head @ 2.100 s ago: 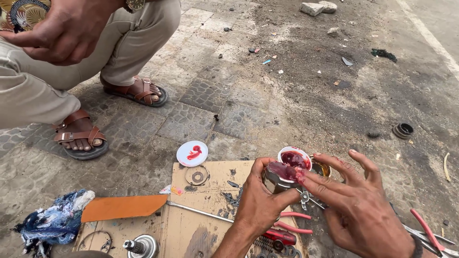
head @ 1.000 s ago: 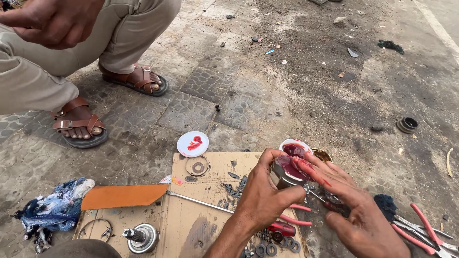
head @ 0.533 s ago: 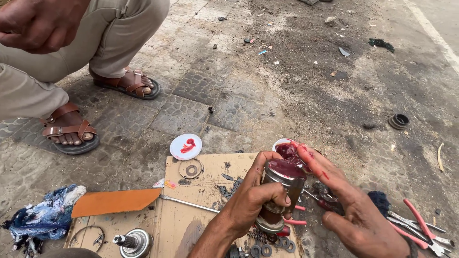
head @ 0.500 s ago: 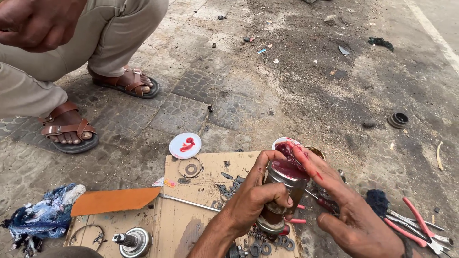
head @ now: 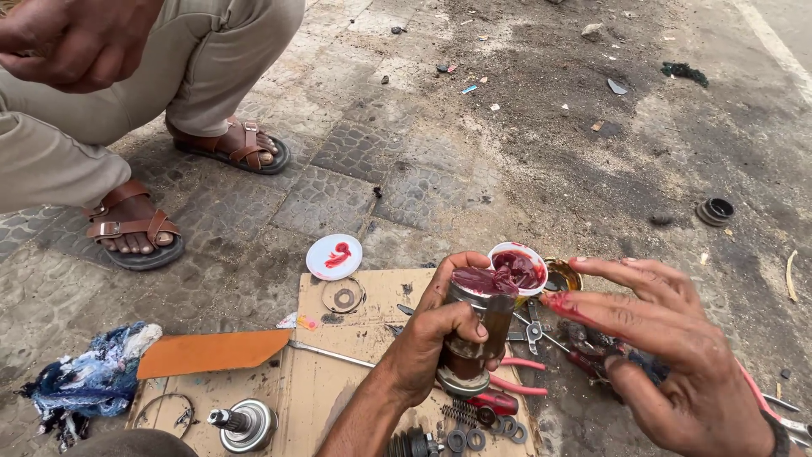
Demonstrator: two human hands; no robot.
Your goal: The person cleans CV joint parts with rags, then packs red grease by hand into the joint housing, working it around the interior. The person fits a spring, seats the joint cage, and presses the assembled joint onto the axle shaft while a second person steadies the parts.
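Observation:
My left hand (head: 427, 343) grips an upright metal cylinder part (head: 470, 338) whose open top is packed with red grease. My right hand (head: 668, 347) hovers to its right with fingers spread, and red grease coats the index fingertip (head: 558, 305). Just behind the cylinder stands a small white tub of red grease (head: 518, 268). Its white lid (head: 333, 256), smeared red, lies on the pavement to the left. Both hands work above a sheet of cardboard (head: 338, 381) lying on the ground.
On the cardboard lie washers, a spring (head: 461, 415), red-handled pliers (head: 507, 388), a flat ring (head: 342, 298) and a metal hub (head: 245, 423). An orange-handled tool (head: 211, 351) and a blue rag (head: 85, 381) lie left. A crouching person in sandals (head: 135, 233) is at upper left.
My left hand has stood the cylinder upright and lifted it slightly. My right hand has drawn away from its top to the right, fingers spreading.

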